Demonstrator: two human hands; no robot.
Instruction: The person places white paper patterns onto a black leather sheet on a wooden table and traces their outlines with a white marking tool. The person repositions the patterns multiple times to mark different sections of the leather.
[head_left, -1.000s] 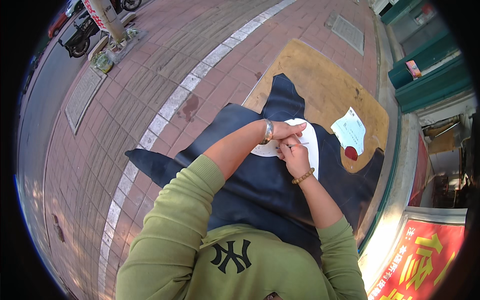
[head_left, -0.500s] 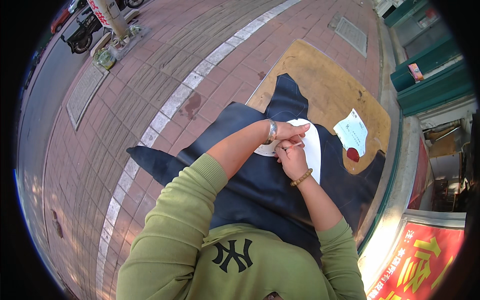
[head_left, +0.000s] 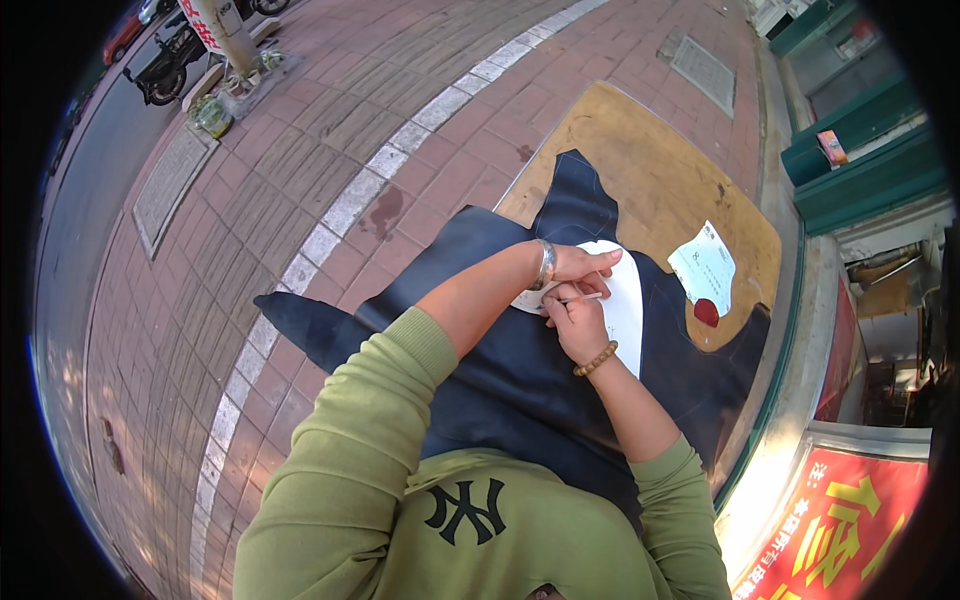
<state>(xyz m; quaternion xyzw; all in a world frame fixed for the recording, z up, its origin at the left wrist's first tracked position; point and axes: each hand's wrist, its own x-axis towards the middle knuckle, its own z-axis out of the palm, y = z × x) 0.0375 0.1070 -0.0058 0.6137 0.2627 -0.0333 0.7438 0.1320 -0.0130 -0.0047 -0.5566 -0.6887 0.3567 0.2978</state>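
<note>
A white curved pattern piece (head_left: 627, 310) lies on a large sheet of black leather (head_left: 490, 350). My left hand (head_left: 580, 264), with a silver bangle at its wrist, rests on the pattern's upper part, thumb stretched out to the right. Its other fingers are partly hidden. Just below, my right hand (head_left: 577, 325), wearing a beaded bracelet, is closed round a thin white pen (head_left: 584, 298), held slantwise. The pen's tip, by the pattern's left edge, is too small to make out. Faint pale outlines show on parts of the leather.
Beneath the leather stands a wooden table (head_left: 650, 150). On its right side lie a pale blue paper piece (head_left: 706, 262) and a dark red piece (head_left: 706, 312). A red sign (head_left: 840, 520) and green-framed shopfront flank the right; brick paving (head_left: 330, 120) spreads left.
My right hand has shifted slightly left and down with the pen, whose shaft shows more plainly now. My left hand stays nearly in place on the pattern.
</note>
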